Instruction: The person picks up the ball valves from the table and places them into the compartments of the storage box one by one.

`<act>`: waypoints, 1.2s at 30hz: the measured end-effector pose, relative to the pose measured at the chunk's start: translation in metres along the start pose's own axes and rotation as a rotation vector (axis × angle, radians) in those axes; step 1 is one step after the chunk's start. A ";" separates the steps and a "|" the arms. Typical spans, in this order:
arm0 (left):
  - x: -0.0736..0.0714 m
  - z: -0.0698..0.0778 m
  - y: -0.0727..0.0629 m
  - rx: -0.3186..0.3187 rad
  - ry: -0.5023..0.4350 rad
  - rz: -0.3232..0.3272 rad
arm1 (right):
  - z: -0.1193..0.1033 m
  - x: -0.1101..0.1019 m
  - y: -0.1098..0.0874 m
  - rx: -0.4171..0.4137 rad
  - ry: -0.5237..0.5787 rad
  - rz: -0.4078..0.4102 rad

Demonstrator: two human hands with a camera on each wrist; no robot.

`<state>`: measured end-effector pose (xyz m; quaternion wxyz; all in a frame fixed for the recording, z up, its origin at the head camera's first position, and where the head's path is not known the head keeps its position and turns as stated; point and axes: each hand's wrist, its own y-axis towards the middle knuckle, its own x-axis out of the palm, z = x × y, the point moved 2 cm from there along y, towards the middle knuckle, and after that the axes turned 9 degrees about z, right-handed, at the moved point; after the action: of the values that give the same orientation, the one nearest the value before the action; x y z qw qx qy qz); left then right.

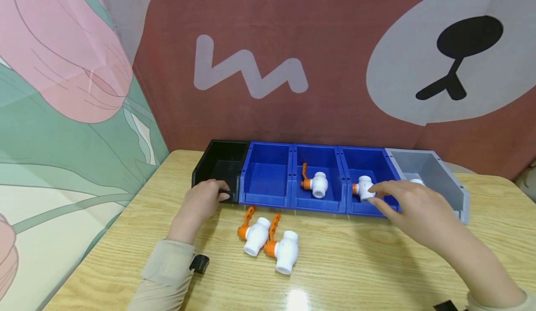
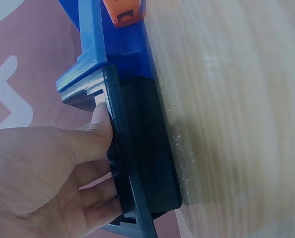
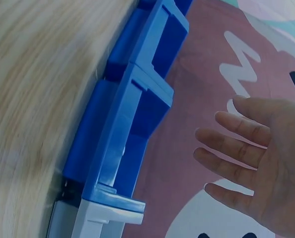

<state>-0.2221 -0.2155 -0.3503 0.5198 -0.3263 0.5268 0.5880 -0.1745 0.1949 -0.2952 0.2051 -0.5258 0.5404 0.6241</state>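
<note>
At the row's left end, my left hand (image 1: 204, 199) grips the front edge of a black bin (image 2: 145, 144), its thumb on the rim. My right hand (image 3: 247, 153) hovers over the right-hand blue bin (image 1: 363, 159), fingers apart and slightly bent, holding nothing. A white ball valve (image 1: 365, 188) with an orange part lies in that bin; in the head view, the thumb and index finger overlap its edge. Another ball valve (image 1: 320, 185) lies in the middle blue bin (image 1: 317, 155). Two more white valves, a left one (image 1: 257, 236) and a right one (image 1: 287, 253), lie on the table, orange handles pointing back.
Between the black bin and the middle blue one is another blue bin (image 1: 268, 169), with nothing visible inside. A grey bin (image 1: 435, 171) ends the row at right; a white piece (image 1: 417, 182) shows in it, partly hidden. Behind the wooden table (image 1: 335, 264) hangs a printed cloth (image 1: 335, 92).
</note>
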 end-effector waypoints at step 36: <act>-0.001 0.001 0.000 0.006 0.009 -0.015 | 0.065 0.002 -0.005 0.214 0.044 -0.136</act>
<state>-0.2218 -0.2150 -0.3493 0.5227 -0.3316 0.5284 0.5811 -0.1997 0.2535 -0.3083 0.2902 -0.5498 0.5713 0.5358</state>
